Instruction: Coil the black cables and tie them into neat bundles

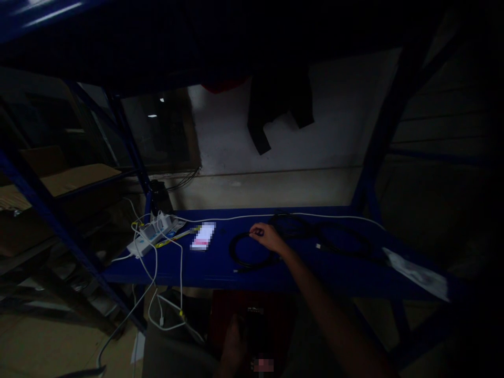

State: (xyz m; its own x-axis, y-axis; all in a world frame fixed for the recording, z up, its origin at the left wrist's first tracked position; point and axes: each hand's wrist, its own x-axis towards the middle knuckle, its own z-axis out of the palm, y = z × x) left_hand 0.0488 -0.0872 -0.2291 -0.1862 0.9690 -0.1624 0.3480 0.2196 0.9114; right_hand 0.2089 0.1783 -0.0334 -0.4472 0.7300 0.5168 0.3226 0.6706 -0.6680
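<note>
My right hand (268, 237) reaches over the blue shelf (212, 270), its fingertips pinched on the edge of a coiled black cable (232, 252). One light-coloured plug end of that coil lies toward the shelf's front. Behind my hand rests another black coil (293, 226). Farther right is a third black cable (346, 231) with a white connector (318, 245). Low over my lap, my left hand (234, 338) is curled beside a dark shape against a dark red patch. Dim light hides what its fingers hold, if anything.
A white power strip (145, 244) with plugs and tangled white cords stands at the shelf's left. Beside it lies a lit phone (203, 236). A clear plastic bag (417, 273) lies at the right end. Blue metal posts (126, 142) frame both sides; dark clothing (277, 105) hangs behind.
</note>
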